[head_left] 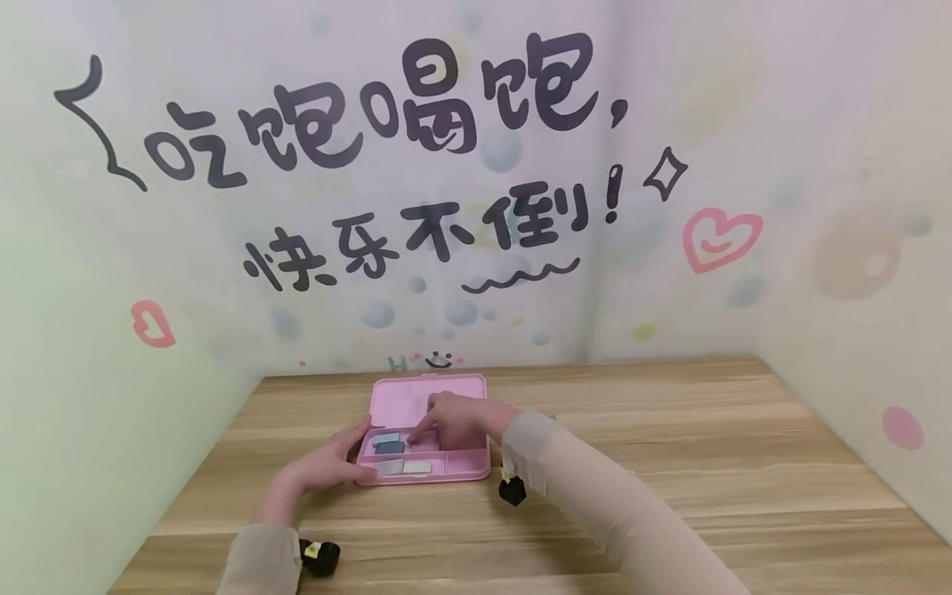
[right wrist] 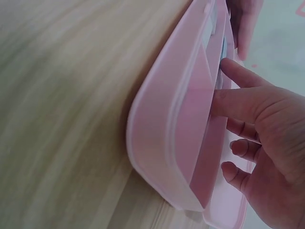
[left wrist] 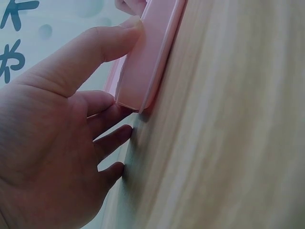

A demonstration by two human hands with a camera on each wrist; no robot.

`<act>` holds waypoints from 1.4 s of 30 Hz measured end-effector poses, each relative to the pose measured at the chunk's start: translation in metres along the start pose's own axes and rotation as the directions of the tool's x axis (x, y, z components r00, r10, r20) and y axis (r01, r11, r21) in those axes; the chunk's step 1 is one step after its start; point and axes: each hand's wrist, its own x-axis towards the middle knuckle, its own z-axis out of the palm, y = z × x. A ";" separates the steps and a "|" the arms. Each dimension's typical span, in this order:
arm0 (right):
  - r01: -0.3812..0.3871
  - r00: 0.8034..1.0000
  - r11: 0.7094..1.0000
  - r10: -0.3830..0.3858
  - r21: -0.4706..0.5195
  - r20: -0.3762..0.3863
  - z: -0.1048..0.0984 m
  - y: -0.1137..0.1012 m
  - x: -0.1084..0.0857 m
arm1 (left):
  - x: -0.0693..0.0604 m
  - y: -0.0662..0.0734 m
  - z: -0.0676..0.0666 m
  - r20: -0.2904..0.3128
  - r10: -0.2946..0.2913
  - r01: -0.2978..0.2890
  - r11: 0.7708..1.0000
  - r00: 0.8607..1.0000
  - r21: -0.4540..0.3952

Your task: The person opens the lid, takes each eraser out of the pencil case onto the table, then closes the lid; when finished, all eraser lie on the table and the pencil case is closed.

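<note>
A pink hinged case lies on the table with its lid raised toward the wall. In its rear compartment are a light blue block and a darker grey-blue block; two pale blocks lie in the front row. My left hand grips the case's left end, thumb at the front corner and fingers around the far side. My right hand reaches over the rear compartment, index finger and thumb down inside it. Whether they pinch something is hidden by the divider.
The wood-grain table extends to both sides and in front of the case. A printed white wall stands close behind the lid, with side walls left and right. Black wrist cameras hang by both cuffs.
</note>
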 end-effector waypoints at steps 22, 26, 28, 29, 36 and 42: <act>0.009 1.000 1.000 -0.009 0.003 0.012 -0.001 0.001 0.002 | 0.000 0.003 0.000 0.009 -0.026 0.026 1.000 1.000 -0.009; 0.011 1.000 1.000 -0.011 -0.024 0.019 -0.006 0.000 0.001 | 0.000 0.003 0.000 0.009 -0.025 0.025 1.000 1.000 -0.008; 0.021 1.000 0.999 -0.020 -0.033 0.022 -0.010 -0.002 0.000 | 0.000 0.003 -0.001 0.010 -0.025 0.025 1.000 1.000 -0.011; 0.028 0.999 0.999 -0.027 -0.036 0.022 -0.013 -0.002 -0.002 | 0.000 0.003 -0.001 0.011 -0.020 0.020 1.000 1.000 -0.010; 0.103 0.994 0.994 -0.103 0.024 0.027 -0.028 -0.002 -0.010 | 0.002 0.002 -0.001 0.011 0.011 -0.011 1.000 1.000 -0.011; 0.120 0.992 0.983 -0.122 0.137 0.007 -0.036 0.001 -0.020 | 0.002 0.001 0.000 0.007 0.021 -0.021 1.000 1.000 -0.004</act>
